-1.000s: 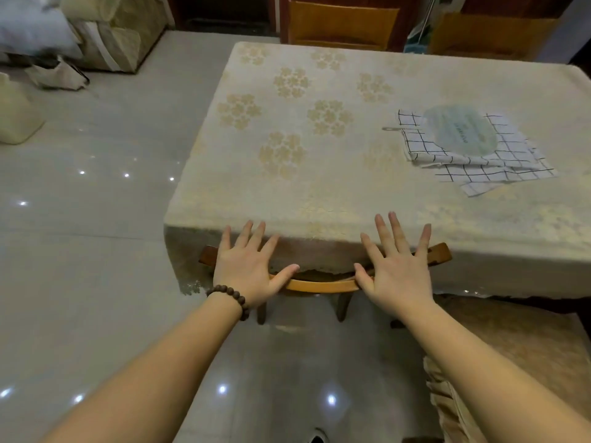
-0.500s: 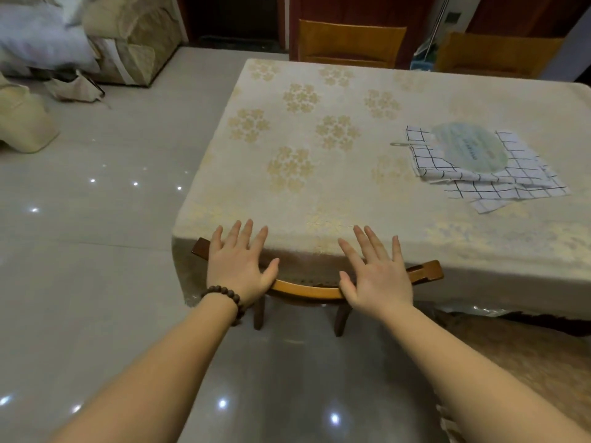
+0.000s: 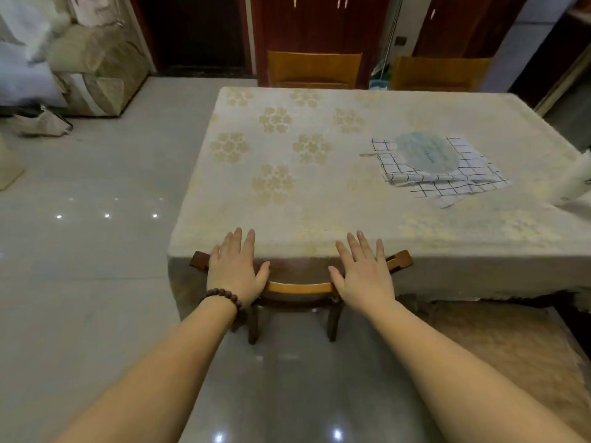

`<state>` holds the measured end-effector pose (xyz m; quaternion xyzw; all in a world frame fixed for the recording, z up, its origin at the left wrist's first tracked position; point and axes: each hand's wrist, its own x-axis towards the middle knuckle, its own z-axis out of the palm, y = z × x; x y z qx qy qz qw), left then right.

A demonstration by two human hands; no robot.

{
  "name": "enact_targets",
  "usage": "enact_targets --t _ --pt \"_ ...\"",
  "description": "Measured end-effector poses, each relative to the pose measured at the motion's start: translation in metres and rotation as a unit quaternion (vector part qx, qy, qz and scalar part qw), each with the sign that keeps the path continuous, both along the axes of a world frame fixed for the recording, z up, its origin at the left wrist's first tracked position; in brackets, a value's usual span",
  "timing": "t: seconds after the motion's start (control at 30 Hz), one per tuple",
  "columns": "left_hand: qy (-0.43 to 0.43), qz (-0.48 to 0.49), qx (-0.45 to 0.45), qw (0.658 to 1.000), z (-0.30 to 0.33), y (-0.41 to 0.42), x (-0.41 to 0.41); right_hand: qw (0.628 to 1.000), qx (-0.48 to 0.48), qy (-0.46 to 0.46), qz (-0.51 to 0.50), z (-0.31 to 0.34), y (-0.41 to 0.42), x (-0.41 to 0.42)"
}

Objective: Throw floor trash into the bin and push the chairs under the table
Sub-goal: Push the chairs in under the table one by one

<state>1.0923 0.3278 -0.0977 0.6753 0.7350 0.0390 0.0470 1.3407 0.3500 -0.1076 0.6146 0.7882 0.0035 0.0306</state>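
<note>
Both hands, left (image 3: 235, 274) and right (image 3: 364, 276), are pressing flat, fingers spread, gripping nothing, on the chair (image 3: 299, 287) backrest at the bench (image 3: 319, 199) edge.

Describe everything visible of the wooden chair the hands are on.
The wooden chair shows a curved top rail, lighter at the middle and dark brown at its ends, plus dark back legs on the glossy floor. It stands upright, tucked under the table, the tablecloth draping its back. The left hand and right hand press flat on the rail, fingers spread.
</note>
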Motion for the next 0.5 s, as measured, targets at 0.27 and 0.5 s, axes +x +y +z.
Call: enact_targets --t 0.27,0.5 --pt "-0.064 -0.082 0.059 0.993 0.033 -0.053 0.078 0.973 0.066 0.169 -0.146 0.037 -0.074 0.045" --pt "-0.088 -0.195 0.058 0.975 0.031 -0.09 0.168 0.934 0.084 0.22 -0.268 0.039 -0.152 0.094"
